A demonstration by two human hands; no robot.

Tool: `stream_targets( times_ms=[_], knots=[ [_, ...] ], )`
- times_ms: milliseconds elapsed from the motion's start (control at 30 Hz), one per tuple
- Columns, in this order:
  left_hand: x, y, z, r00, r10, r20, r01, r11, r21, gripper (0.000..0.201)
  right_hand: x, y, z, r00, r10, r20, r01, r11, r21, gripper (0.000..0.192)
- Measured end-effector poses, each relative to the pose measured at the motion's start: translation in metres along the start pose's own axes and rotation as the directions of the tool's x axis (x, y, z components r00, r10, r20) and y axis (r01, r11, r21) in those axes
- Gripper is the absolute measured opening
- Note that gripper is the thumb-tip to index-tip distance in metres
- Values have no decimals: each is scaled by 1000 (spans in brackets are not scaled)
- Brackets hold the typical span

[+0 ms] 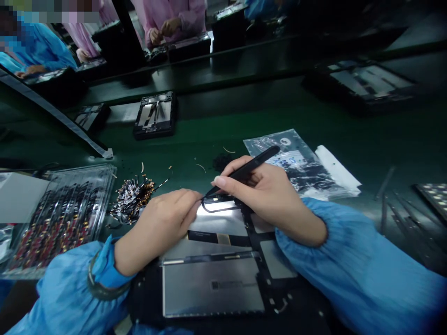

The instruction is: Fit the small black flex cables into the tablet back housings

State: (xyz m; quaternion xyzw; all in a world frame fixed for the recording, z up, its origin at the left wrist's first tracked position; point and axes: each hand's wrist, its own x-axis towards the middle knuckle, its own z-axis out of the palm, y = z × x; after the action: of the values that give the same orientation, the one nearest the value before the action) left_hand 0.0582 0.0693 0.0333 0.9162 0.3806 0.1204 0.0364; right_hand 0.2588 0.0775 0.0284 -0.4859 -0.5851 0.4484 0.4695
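Note:
My right hand (pixel 261 186) grips black tweezers (pixel 240 172) like a pen, their tip pointing down and left. At that tip, a thin black cable (pixel 220 210) curves over the silver upper part of an opened electronic device (pixel 213 288). My left hand (pixel 164 223) is closed, its fingertips pinched together beside the tweezer tip; what lies between them is hidden. The device lies in front of me, with a dark flex cable (pixel 204 237) across its middle and a silver plate nearest me. It seems to rest on a black tray.
Loose small cables (pixel 132 200) lie piled left of my hand, beside a clear tray of parts (pixel 59 218). Behind my right hand is a plastic bag (pixel 296 163). More opened devices (pixel 155 114) stand along the green bench, and several co-workers sit across it.

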Motion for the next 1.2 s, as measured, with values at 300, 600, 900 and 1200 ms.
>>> stream_targets(
  times_ms=[300,600,900,1200],
  knots=[
    [1,20,-10,975,116,190,-187,892,411,36,-2,2,4,993,-66,-103,82,985,154,17],
    [7,-5,-13,957,-151,246,170,984,-55,26,-39,-13,-38,851,-253,-460,295,955,20,16],
    [1,-39,-35,720,-514,466,596,114,-795,33,-112,22,-64,843,354,-405,-509,767,-391,42],
    [-16,-10,-15,570,417,708,813,-412,-412,22,-130,54,-66,761,550,-345,-642,718,-271,51]
  ],
)
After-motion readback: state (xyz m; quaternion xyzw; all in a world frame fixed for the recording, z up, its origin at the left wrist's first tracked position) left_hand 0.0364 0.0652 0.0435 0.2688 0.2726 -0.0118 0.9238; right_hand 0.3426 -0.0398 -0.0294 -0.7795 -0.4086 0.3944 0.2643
